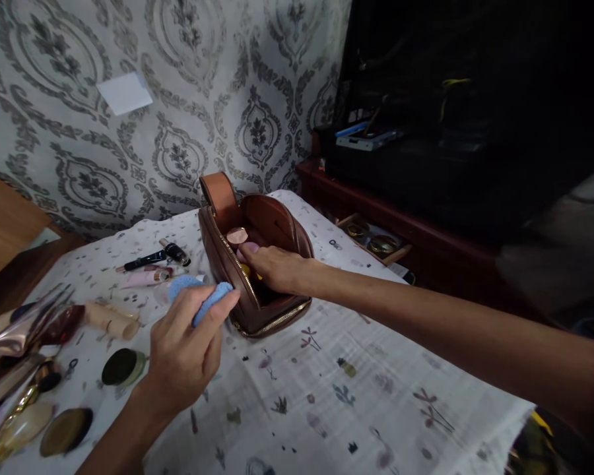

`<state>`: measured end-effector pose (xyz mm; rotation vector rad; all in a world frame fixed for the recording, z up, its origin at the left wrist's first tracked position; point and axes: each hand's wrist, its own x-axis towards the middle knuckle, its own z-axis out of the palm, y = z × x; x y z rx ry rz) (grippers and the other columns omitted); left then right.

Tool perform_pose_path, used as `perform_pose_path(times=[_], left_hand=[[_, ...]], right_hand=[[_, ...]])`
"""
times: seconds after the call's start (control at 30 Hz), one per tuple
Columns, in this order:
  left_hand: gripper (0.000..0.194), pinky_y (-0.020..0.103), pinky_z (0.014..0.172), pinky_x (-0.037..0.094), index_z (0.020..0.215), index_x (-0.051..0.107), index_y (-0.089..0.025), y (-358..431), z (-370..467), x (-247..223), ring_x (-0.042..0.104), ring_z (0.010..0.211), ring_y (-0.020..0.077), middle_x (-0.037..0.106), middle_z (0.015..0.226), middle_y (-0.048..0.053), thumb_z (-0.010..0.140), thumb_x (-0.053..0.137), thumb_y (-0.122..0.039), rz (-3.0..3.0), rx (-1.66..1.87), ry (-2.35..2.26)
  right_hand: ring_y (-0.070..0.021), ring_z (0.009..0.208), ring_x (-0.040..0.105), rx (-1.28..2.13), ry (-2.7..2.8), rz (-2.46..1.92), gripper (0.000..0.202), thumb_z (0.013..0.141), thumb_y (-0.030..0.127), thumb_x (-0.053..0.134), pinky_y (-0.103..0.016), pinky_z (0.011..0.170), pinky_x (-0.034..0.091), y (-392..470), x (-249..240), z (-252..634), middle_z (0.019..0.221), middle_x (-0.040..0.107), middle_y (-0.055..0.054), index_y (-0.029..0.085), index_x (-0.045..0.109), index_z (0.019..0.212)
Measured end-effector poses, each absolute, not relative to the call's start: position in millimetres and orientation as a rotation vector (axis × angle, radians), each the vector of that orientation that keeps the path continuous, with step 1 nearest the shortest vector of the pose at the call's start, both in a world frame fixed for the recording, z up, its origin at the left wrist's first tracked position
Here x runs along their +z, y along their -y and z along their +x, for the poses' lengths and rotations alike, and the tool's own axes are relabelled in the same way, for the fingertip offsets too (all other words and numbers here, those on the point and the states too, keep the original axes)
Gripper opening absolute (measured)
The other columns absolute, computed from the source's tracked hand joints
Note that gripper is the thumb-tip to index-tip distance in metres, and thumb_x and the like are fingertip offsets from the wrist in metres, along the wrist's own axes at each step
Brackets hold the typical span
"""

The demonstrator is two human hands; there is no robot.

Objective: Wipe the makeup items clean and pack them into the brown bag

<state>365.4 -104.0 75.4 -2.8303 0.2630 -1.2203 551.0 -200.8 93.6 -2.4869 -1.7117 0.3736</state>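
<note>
Grey-patterned wallpaper (183, 158) spreads over the upper left and upper middle of the frame, with a white card (125, 93) against it, while the upper right is nearly black. Below, I have the counter (400, 396) draped in a white cloth (287, 435) printed with small plants and flamingos. My brown bag (230, 310) stands at the centre of the frame, its zip undone and its mouth gaping, with a rose-gold disc (237, 235) showing inside. My right hand (280, 269) comes in from the right and dips into it, thumb against a mauve thing (247, 251); its other fingers are hidden, so I cannot tell whether they grip. My left hand (185, 346), just left of the bag, pinches a soft blue pad (212, 303) between thumb and fingers. Beyond it lie a black pen-like tube (141, 262) and a pink tube (143, 278). More cosmetics crowd the lower left: beige tubes (111, 320), a dark-lidded jar (119, 367) and a brown-topped jar (66, 432).
</note>
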Motion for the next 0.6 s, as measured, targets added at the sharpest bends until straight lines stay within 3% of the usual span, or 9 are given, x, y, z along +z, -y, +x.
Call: perform_pose_path(times=[0.17,0.47,0.6], left_hand=[[0.036,0.027,0.072,0.048,0.114,0.064,-0.017,103.2,366.7,75.1,0.06,0.086,0.018,0.06,0.096,0.009,0.088,0.046,0.0,-2.813,-1.207,-0.253],[0.033,0.027,0.069,0.046,0.113,0.064,-0.014,102.3,366.7,76.1,0.059,0.086,0.0191,0.059,0.098,0.01,0.089,0.047,0.0,-2.827,-1.142,-0.264],[0.035,0.027,0.071,0.047,0.116,0.063,-0.015,101.6,366.2,74.9,0.059,0.087,0.0194,0.06,0.098,0.01,0.089,0.046,-0.001,-2.827,-1.13,-0.264]], right_hand=[[-0.0258,0.097,0.069,0.31,1.702,-2.444,0.044,0.092,0.012,0.05,-0.032,0.077,0.052,197.0,82.2,557.0,0.112,0.069,-0.015,0.014,0.04,0.135],[-0.0297,0.107,0.067,0.23,1.85,-2.509,0.052,0.086,0.011,0.055,-0.037,0.085,0.053,199.2,84.6,557.1,0.117,0.068,-0.014,0.018,0.047,0.137],[-0.0315,0.109,0.066,0.126,1.892,-2.539,0.037,0.09,0.009,0.047,-0.04,0.083,0.054,201.3,87.2,552.0,0.127,0.062,-0.018,0.014,0.06,0.124]])
